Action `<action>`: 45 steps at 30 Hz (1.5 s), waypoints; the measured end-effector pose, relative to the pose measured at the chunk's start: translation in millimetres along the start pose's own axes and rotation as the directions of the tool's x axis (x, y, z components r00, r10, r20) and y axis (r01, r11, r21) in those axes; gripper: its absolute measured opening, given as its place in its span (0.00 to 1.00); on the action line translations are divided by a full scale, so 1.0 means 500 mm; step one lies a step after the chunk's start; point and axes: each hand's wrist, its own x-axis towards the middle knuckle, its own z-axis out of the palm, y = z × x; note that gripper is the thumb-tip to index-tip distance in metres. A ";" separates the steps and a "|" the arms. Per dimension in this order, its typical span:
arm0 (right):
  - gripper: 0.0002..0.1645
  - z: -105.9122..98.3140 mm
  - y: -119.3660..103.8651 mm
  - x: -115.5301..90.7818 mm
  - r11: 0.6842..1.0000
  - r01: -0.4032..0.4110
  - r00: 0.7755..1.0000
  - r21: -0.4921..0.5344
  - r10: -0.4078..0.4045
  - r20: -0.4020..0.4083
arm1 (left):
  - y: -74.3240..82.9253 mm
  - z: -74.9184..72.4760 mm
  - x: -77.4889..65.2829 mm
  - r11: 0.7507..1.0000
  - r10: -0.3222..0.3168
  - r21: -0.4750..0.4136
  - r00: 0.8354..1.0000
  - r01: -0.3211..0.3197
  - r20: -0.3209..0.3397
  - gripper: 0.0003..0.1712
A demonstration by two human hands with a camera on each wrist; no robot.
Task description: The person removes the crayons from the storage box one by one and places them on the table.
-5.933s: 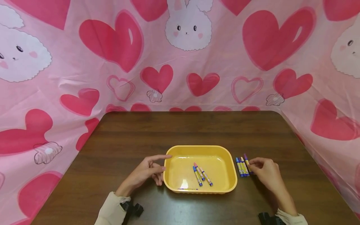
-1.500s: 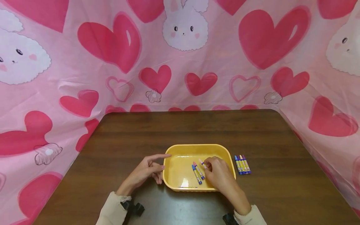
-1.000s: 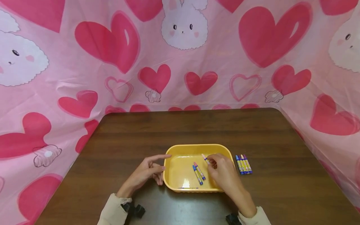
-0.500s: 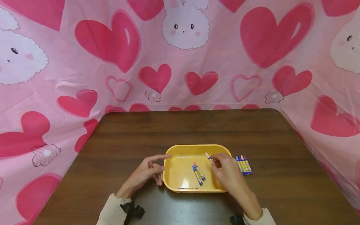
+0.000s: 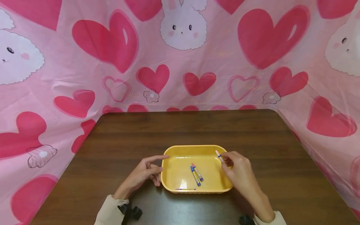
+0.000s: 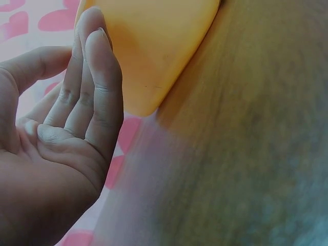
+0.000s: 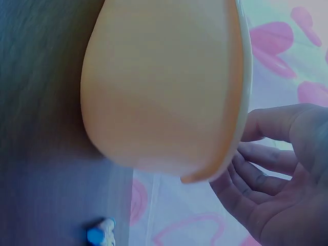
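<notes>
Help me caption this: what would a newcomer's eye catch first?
Probably the pink cloth behind the table, printed with red hearts and white rabbits. Next, the yellow tray on the table, a pink crayon and a blue crayon inside. At its right end, the right hand pinches a pale-tipped crayon.

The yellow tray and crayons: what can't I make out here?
- Held crayon: head view, lower end hidden by the right hand.
- Yellow tray: left wrist view, cut off by the top edge.
- Purple sliver at the tray's front: head view, too small to identify.
- Print on the blue crayon and pink crayon: head view, too small.
- Blue-ended object: right wrist view, blurred, cut off at the bottom.
</notes>
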 end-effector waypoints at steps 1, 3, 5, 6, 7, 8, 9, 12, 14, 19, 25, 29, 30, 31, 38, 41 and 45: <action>0.13 -0.005 0.003 0.000 1.000 0.000 1.000 0.000 0.000 -0.004 | 0.000 0.000 0.001 1.000 -0.001 0.000 1.000 0.001 0.000 0.31; 0.12 -0.014 0.009 0.001 1.000 -0.006 1.000 0.007 0.006 -0.017 | 0.000 0.000 0.002 1.000 -0.006 0.002 1.000 0.006 -0.001 0.31; 0.11 -0.023 0.020 0.001 1.000 -0.013 0.999 0.012 0.014 -0.032 | -0.001 0.000 0.003 1.000 -0.010 0.003 1.000 0.010 -0.002 0.31; 0.11 -0.027 0.027 0.002 1.000 -0.020 0.999 0.016 0.020 -0.039 | -0.001 0.000 0.003 1.000 -0.013 0.004 1.000 0.013 -0.002 0.31; 0.11 -0.030 0.035 0.001 0.999 -0.029 0.999 0.016 0.029 -0.044 | -0.001 0.000 0.004 1.000 -0.013 0.005 1.000 0.013 -0.002 0.31; 0.10 -0.032 0.043 0.000 0.999 -0.042 0.998 0.018 0.042 -0.048 | -0.001 0.000 0.004 1.000 -0.014 0.006 1.000 0.014 -0.002 0.31; 0.10 -0.035 0.053 -0.001 0.998 -0.058 0.997 0.018 0.059 -0.050 | -0.001 0.001 0.004 1.000 -0.015 0.006 1.000 0.015 -0.002 0.31; 0.10 -0.038 0.081 -0.006 0.994 -0.105 0.993 0.007 0.105 -0.050 | -0.002 0.001 0.004 1.000 -0.018 0.004 1.000 0.018 -0.004 0.30; 0.11 -0.039 0.095 -0.010 0.991 -0.133 0.990 -0.005 0.132 -0.048 | -0.002 0.002 0.003 1.000 -0.014 0.004 1.000 0.015 -0.004 0.30; 0.10 -0.040 0.115 -0.014 0.985 -0.174 0.984 -0.018 0.173 -0.041 | -0.002 0.001 0.000 1.000 0.003 -0.010 1.000 -0.003 0.004 0.31; 0.10 -0.040 0.131 -0.015 0.976 -0.219 0.975 -0.019 0.218 -0.032 | -0.004 0.000 -0.002 1.000 0.016 -0.006 1.000 -0.016 0.011 0.31; 0.09 -0.043 0.141 -0.015 0.966 -0.259 0.966 -0.019 0.258 -0.028 | -0.004 -0.001 -0.003 1.000 0.019 0.000 1.000 -0.019 0.007 0.31; 0.09 -0.044 0.143 -0.016 0.963 -0.271 0.962 -0.020 0.270 -0.027 | -0.004 -0.001 -0.003 1.000 0.022 0.001 1.000 -0.022 0.009 0.31; 0.09 -0.045 0.146 -0.016 0.960 -0.280 0.960 -0.023 0.279 -0.028 | -0.004 -0.001 -0.003 1.000 0.022 0.001 1.000 -0.022 0.008 0.31; 0.09 -0.050 0.164 -0.017 0.949 -0.312 0.950 -0.053 0.311 -0.036 | -0.004 -0.001 -0.001 1.000 0.010 0.010 1.000 -0.010 0.002 0.31; 0.09 -0.051 0.169 -0.019 0.942 -0.332 0.943 -0.055 0.331 -0.027 | -0.005 -0.001 0.000 1.000 0.008 0.014 1.000 -0.008 0.000 0.31; 0.08 -0.053 0.176 -0.020 0.931 -0.359 0.933 -0.067 0.359 -0.015 | -0.004 -0.001 0.001 1.000 0.003 0.015 1.000 -0.003 -0.001 0.31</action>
